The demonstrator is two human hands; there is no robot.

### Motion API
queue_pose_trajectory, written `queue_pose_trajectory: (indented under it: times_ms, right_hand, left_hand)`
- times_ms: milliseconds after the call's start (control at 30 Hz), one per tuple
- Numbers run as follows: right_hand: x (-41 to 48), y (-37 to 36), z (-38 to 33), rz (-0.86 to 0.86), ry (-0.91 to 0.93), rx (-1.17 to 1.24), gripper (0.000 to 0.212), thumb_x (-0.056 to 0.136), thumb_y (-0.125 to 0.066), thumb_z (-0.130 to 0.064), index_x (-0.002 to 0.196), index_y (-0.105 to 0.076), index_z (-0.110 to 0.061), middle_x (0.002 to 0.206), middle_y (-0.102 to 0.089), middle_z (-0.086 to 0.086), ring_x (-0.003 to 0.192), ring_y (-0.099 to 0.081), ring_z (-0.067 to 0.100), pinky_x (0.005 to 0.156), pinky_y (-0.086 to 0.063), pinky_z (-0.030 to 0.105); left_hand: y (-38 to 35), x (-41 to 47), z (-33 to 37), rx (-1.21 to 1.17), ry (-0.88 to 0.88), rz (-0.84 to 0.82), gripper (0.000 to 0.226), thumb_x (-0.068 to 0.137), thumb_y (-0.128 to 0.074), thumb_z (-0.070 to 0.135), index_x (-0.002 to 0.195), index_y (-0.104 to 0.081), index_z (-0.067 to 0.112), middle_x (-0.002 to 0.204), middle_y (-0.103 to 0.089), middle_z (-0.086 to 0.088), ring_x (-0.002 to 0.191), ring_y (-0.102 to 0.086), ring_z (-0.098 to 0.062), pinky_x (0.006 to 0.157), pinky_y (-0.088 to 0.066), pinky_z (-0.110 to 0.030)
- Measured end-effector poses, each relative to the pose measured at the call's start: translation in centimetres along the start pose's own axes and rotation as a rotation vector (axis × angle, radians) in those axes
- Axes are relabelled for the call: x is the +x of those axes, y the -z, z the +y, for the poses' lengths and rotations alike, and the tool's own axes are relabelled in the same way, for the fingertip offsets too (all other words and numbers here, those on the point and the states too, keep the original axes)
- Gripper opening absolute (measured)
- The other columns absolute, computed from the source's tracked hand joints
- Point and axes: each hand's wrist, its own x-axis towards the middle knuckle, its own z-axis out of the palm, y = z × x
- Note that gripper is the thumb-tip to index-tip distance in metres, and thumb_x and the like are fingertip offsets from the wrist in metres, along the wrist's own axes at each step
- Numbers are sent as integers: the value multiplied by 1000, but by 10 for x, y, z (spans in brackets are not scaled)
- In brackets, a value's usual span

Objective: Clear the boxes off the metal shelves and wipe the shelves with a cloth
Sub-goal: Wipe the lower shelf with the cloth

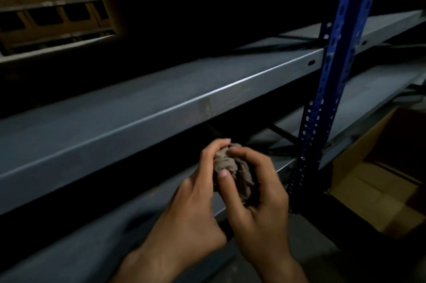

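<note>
Brown cloth (232, 168) sits bunched between both hands (230, 192), gripped.

No writing, brand, number or sign can be read anywhere in this dim view. The only candidate is a pale rectangular patch (204, 107) on the front edge of the grey metal shelf (115, 126) (a sticker or a strip of tape, too blurred to tell which), and no marks on it are legible.
</note>
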Motion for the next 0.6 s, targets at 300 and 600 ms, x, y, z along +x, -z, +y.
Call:
queue_pose_trajectory:
  times_ms: [300, 600]
  right_hand:
    - [100, 20, -131, 201, 50, 29, 33, 89, -66, -23, 118, -56, -14, 119, -59, 9, 116, -61, 28, 92, -53, 40]
    - [237, 73, -286, 241, 88, -22, 35, 90, -64, -25, 120, -54, -11, 121, -59, 13, 118, -59, 31, 95, -51, 43]
  left_hand:
    - [88, 50, 118, -136, -274, 8, 114, 65, -90, 3, 133, -21, 63, 132, -48, 30, 115, -63, 0, 87, -52, -15]
    - [200, 111, 303, -191, -313, -61, 94, 70, -86, 2, 131, -34, 51, 130, -52, 29, 117, -60, 1, 87, -53, -16]
